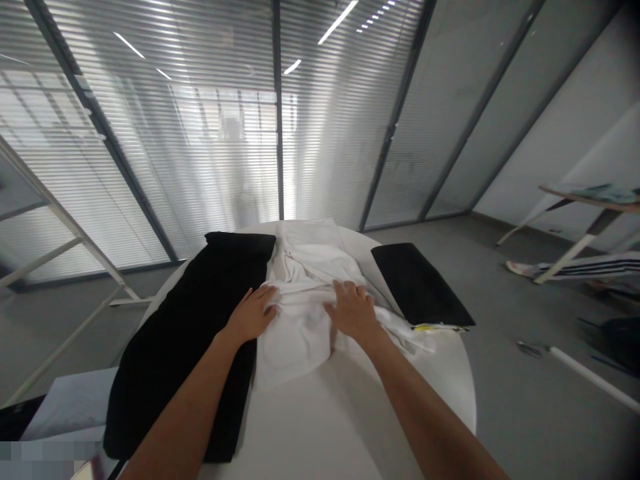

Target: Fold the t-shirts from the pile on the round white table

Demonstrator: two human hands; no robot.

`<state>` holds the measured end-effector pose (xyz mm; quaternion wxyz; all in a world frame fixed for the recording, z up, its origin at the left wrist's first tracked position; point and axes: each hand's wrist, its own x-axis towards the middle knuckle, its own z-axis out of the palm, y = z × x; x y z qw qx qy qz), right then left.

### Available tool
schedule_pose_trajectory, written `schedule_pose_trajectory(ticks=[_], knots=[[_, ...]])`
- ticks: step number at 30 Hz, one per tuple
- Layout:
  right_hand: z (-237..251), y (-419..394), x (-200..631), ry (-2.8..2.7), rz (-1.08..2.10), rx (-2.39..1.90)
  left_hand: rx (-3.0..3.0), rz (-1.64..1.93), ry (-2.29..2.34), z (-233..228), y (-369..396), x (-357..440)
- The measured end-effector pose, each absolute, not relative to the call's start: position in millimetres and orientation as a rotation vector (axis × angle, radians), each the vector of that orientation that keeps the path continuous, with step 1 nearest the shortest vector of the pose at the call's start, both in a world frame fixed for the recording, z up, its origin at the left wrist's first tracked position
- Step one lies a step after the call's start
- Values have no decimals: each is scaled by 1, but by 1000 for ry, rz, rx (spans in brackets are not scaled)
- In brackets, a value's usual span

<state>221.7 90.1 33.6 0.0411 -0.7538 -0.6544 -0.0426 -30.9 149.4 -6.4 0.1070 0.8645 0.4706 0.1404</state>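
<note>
A crumpled white cloth garment lies across the middle of a round white table, with folds bunched between and beyond my hands. My left hand rests on its left edge, fingers stretched over the fabric and thumb apart. On the right part of the same garment lies my right hand, its fingers a little bent and spread, the thumb held away from them. Neither hand is visibly closed on the cloth. Beside my left forearm is a long folded black garment, which meets the white fabric's left side.
A black flat folder-like item sits on the right of the white table. Papers are at lower left, near a white metal frame. Glass partitions with blinds stand behind. Another table is at right.
</note>
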Motion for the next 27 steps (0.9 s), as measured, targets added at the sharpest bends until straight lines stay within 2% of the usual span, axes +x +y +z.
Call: schedule_pose_trajectory(ticks=[9,13,20,27], knots=[[38,77,218,-2250,30,-2175,2669,417,1451,11,105,-19],[45,79,227,-2286,84,-2140,2762,460,1284,21,90,-5],[57,84,238,-2118,-175,-2194,2690,371,1020,23,80,7],[49,74,220,-2295,41,-2154,2650,274,871,31,77,11]])
